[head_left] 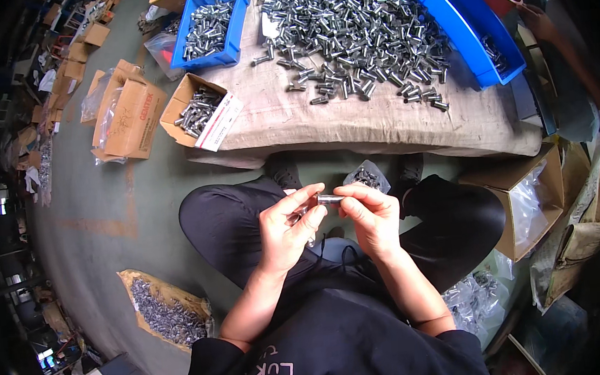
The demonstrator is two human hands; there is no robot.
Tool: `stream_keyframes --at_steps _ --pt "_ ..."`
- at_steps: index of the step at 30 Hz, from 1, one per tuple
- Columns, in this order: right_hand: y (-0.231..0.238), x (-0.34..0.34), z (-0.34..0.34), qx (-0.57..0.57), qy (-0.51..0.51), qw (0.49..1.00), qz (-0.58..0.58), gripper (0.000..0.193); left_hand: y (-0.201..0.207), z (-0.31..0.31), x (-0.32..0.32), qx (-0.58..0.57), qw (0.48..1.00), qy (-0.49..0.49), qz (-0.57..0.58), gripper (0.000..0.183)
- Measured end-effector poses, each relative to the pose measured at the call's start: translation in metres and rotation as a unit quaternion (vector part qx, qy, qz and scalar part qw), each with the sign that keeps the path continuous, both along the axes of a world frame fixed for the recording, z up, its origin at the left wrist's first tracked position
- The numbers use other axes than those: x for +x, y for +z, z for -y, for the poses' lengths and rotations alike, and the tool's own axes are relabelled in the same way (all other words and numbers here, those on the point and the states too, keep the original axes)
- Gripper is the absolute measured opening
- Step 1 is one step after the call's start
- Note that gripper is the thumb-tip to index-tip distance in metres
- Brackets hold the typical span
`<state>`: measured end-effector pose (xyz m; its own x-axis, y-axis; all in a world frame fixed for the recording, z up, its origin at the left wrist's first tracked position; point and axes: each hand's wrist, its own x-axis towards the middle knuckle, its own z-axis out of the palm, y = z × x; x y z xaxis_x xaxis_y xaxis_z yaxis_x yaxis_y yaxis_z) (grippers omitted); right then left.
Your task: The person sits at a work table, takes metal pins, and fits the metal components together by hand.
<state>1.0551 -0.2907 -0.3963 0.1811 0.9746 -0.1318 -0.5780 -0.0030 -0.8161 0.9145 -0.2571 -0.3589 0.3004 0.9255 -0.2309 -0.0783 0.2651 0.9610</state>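
In front of my lap, both hands meet at a short, shiny, cylindrical metal piece (pixel 329 199), which lies roughly level between them. My left hand (pixel 286 229) is closed, its thumb and fingers by the piece's left end. More small metal pieces (pixel 311 242) show in that hand's grip, partly hidden by the fingers. My right hand (pixel 377 222) pinches the right end between thumb and fingertips. Beyond the hands, a big pile of similar bolt-like metal pieces (pixel 351 28) covers much of the cloth-covered table (pixel 253 131). A clear bag of small dark parts (pixel 368 176) sits just past my right hand.
Metal pieces fill a blue bin (pixel 236 51) and a small carton (pixel 179 132) at the table's left. Another blue bin (pixel 473 54) stands right, near another person's arm (pixel 563 40). Cartons (pixel 141 119) (pixel 553 181) flank me; a sack of small parts (pixel 132 278) lies lower left.
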Motion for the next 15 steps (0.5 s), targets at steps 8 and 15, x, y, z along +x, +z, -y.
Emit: stream_keyframes --at_steps 8,15 --pt "0.0081 -0.0026 0.0021 0.013 -0.018 1.0 0.009 0.022 -0.0009 0.0 -0.0014 0.011 1.0 -0.002 0.002 0.031" --pt "0.0039 -0.0048 0.0003 0.079 -0.036 0.995 0.053 0.025 -0.0005 -0.0011 -0.0035 -0.017 1.0 0.009 0.014 0.028"
